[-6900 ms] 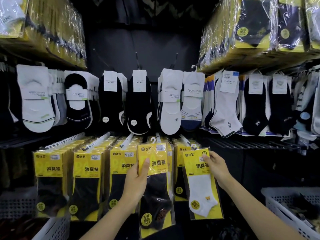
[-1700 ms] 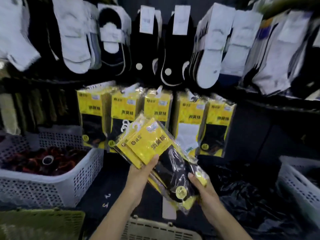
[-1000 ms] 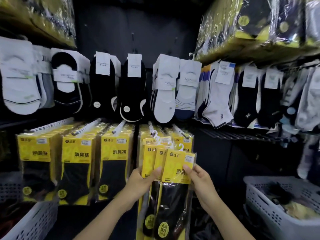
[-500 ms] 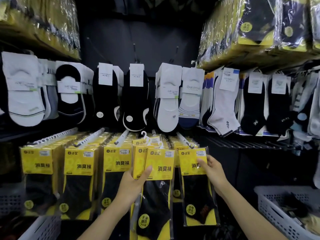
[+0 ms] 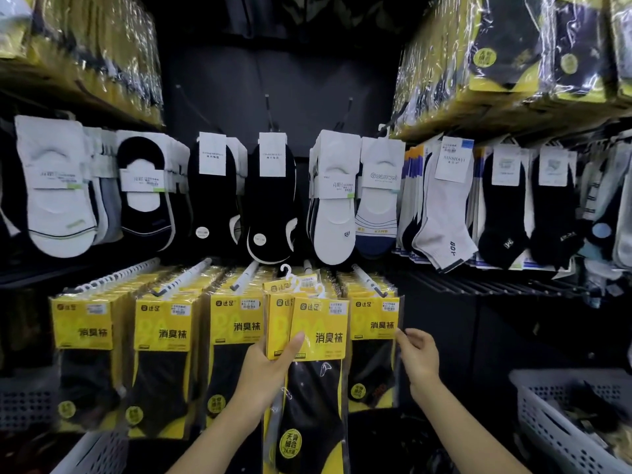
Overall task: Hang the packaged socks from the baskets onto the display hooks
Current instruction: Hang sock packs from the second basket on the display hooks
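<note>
Yellow-carded hung packs (image 5: 160, 333) fill the lower hooks (image 5: 184, 277) across mid-frame, so much looks done. At lower centre the left hand (image 5: 263, 374) has its grip clasped on a fan of packs (image 5: 319, 333) not yet hung. The right hand (image 5: 419, 360), grip released, touches the edge of the rightmost hung pack (image 5: 374, 325). The basket (image 5: 547, 422) at lower right seems unemptied.

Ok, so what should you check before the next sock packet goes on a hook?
1. The left hand grips the stack of packs firmly: ok.
2. The right hand is free to take a pack: ok. It holds nothing, and its fingertips are by the front pack.
3. The white hangers on the stack point upward: ok.
4. The right hook has room near its tip: ok.
5. The front pack hangs straight on the right hook: ok.
6. The middle hook has room: cannot tell, because the stack hides most of it.
</note>
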### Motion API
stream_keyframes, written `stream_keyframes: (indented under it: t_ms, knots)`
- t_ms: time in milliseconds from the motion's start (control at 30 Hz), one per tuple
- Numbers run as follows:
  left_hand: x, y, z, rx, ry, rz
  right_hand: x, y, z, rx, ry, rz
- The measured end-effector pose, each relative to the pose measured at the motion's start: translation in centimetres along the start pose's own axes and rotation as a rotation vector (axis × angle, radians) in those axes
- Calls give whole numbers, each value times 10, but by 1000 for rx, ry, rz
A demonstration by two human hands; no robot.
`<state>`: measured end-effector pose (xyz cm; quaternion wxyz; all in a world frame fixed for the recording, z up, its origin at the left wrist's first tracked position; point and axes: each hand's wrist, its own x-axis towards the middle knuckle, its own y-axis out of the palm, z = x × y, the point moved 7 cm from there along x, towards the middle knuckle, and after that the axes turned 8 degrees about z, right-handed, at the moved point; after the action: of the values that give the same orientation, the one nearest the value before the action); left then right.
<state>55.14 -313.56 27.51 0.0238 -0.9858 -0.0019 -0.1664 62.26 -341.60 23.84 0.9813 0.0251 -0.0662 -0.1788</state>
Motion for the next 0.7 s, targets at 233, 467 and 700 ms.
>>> stream_keyframes:
  t_ms: [233, 467, 700]
  knots:
    - [-4, 18, -5, -95, 3, 40, -78, 67, 38, -13, -172, 569]
    - [-6, 21, 1, -153, -73, 129, -82, 67, 36, 183, -129, 575]
    - [-8, 9, 14, -134, -99, 104, -57, 36, 2, 178, 29, 490]
